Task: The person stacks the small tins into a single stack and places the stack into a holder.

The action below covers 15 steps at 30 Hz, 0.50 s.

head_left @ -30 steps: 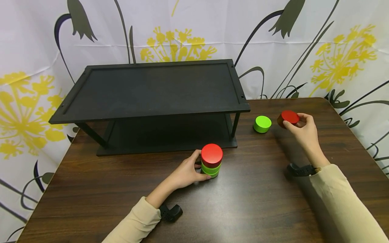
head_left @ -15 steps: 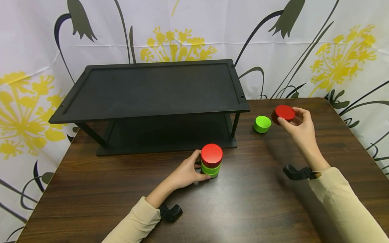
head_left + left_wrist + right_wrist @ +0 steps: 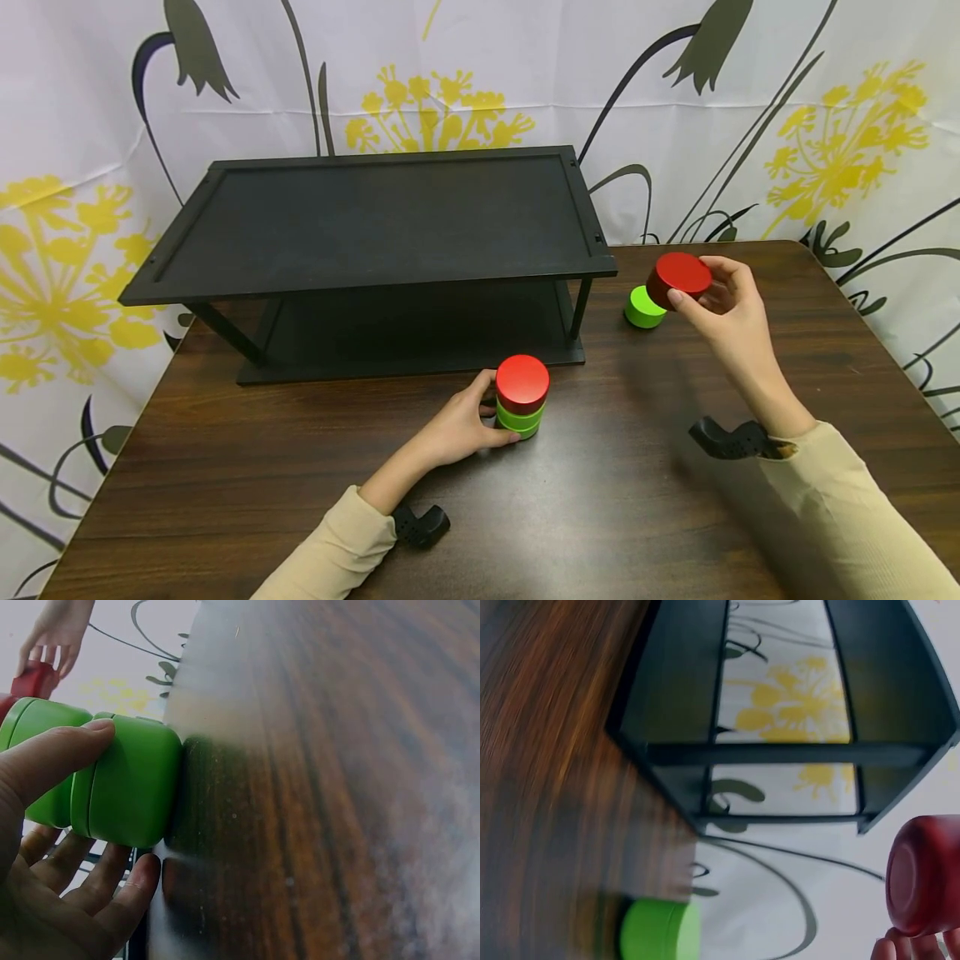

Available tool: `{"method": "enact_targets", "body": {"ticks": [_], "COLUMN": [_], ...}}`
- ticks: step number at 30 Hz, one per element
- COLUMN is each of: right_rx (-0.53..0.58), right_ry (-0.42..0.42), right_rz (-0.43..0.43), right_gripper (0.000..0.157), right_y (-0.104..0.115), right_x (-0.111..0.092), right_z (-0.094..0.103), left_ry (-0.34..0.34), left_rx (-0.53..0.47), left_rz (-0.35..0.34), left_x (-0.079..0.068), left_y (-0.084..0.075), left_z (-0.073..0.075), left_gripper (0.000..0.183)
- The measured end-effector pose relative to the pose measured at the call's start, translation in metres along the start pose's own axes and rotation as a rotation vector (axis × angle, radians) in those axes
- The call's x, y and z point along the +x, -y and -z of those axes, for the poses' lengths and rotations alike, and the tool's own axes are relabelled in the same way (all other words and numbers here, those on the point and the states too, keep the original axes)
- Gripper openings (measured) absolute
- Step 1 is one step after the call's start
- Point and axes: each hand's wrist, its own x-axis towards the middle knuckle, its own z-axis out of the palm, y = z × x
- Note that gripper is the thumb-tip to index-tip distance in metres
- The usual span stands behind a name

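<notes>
My left hand [image 3: 457, 425] is around a stack on the table, its thumb against the lower of two green round lidded containers [image 3: 135, 780]. A red round container [image 3: 522, 382] tops this stack. In the head view my right hand [image 3: 738, 325] holds another red round container [image 3: 678, 279] above the table between thumb and fingers. Behind and below that one, partly covered by it, a single green round container [image 3: 642, 308] stands on the table. The right wrist view shows the held red container's underside and a few fingertips [image 3: 911, 946].
A black two-level shelf [image 3: 375, 225] stands at the back of the dark wooden table [image 3: 247, 475], left of the single green container. Its near lower edge lies just behind the stack. A patterned curtain [image 3: 480, 75] hangs behind the table.
My right hand has lifted the red container and carried it left, so it now overlaps the single green container in the head view. The left hand and stack stay put.
</notes>
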Motion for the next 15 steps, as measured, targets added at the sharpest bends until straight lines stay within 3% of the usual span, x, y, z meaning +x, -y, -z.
{"method": "enact_targets", "body": {"ticks": [5,15], "right_rx": [-0.008,0.084], "right_ry": [0.022,0.081], "right_rz": [0.035,0.052], "right_gripper": [0.045,0.044], "right_y": [0.010,0.020], "right_x": [-0.006,-0.018], "right_z": [-0.006,-0.015], "left_ry": [-0.001,0.005], "left_rx": [-0.001,-0.003], "left_rz": [-0.001,0.007], "left_x": [0.001,0.001], "left_y": [0.001,0.001], "left_z": [0.000,0.001], "left_gripper": [0.071,0.071]}}
